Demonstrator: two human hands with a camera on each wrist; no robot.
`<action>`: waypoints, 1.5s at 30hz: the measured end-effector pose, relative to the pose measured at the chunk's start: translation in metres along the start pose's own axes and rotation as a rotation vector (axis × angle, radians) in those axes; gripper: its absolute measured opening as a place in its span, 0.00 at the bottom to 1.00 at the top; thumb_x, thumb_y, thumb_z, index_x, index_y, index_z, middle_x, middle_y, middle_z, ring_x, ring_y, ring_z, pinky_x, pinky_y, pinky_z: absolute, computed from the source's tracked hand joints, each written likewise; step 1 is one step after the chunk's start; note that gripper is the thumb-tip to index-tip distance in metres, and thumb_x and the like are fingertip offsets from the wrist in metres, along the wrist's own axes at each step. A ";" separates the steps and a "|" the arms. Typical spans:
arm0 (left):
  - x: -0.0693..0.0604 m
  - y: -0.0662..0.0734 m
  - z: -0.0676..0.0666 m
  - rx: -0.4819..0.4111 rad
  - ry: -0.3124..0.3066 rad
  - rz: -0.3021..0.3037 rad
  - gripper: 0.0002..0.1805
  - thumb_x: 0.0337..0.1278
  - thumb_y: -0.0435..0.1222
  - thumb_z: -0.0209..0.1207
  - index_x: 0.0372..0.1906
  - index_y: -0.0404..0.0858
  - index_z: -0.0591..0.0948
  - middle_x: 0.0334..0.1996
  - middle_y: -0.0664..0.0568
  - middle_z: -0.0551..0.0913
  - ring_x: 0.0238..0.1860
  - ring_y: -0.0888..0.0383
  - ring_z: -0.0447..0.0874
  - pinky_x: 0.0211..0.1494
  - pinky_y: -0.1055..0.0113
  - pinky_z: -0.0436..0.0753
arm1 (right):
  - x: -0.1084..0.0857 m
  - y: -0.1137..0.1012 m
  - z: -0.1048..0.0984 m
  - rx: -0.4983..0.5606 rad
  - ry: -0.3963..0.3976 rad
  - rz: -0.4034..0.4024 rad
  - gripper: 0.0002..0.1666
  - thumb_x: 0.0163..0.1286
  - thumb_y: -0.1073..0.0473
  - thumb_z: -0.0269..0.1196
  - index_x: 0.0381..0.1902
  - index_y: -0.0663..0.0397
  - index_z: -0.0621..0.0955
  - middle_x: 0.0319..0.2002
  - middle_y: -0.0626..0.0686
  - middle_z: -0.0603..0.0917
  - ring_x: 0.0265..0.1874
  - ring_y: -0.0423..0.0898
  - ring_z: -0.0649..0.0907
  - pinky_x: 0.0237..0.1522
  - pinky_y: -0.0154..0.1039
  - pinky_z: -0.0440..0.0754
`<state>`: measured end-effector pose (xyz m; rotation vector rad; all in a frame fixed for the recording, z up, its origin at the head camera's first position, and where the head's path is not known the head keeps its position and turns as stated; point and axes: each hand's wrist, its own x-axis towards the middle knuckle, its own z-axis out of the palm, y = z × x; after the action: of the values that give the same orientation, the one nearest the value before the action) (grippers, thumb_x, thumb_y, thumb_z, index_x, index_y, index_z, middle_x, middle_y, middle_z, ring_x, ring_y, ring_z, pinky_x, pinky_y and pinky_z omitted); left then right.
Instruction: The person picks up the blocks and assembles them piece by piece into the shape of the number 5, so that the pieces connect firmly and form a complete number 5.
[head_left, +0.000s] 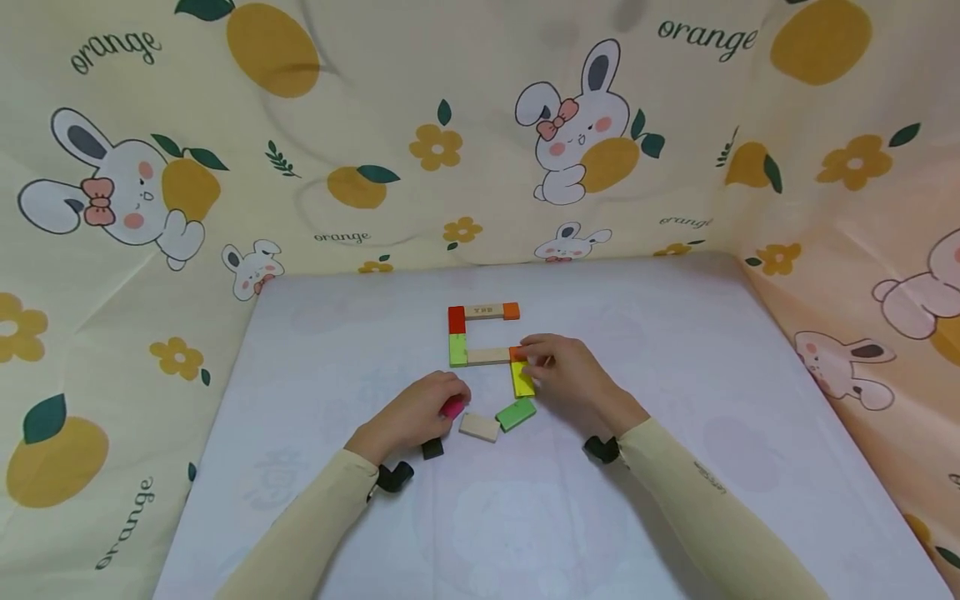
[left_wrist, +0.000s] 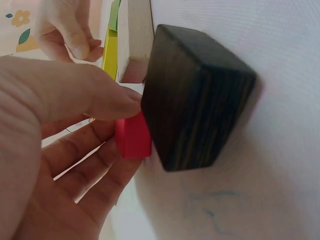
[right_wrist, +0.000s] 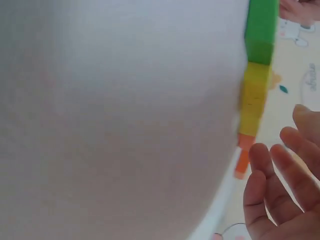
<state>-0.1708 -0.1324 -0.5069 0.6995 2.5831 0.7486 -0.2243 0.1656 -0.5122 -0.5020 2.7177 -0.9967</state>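
Observation:
My left hand (head_left: 411, 410) pinches a pink block (head_left: 453, 407) between thumb and fingers, low over the table. Just in front of it lies a black block (head_left: 432, 449), large in the left wrist view. My right hand (head_left: 570, 375) is beside an orange block (head_left: 514, 353) and a yellow block (head_left: 522, 382), its fingers loosely bent. Nothing shows between those fingers (right_wrist: 287, 182) in the right wrist view. Whether a fingertip touches the orange block I cannot tell. Between the hands, a plain wooden block (head_left: 479, 427) and a green block (head_left: 516, 414) lie at angles.
Farther back, blocks lie end to end: orange (head_left: 512, 311), printed wood (head_left: 483, 311), red (head_left: 457, 320), light green (head_left: 457, 350) and plain wood (head_left: 487, 357). A white cloth (head_left: 637, 517) covers the table. Patterned curtains (head_left: 465, 108) stand behind and at both sides.

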 end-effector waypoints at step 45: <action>0.007 -0.009 0.005 0.015 0.014 0.124 0.18 0.65 0.26 0.68 0.56 0.45 0.85 0.50 0.58 0.82 0.51 0.57 0.76 0.56 0.63 0.83 | -0.083 -0.042 0.036 -0.514 -0.080 -0.591 0.23 0.69 0.54 0.73 0.61 0.51 0.89 0.58 0.53 0.83 0.62 0.54 0.78 0.57 0.46 0.86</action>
<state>-0.1773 -0.1332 -0.5177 0.8687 2.5793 0.7754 -0.1262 0.1460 -0.5057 -1.4557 2.7873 -0.3278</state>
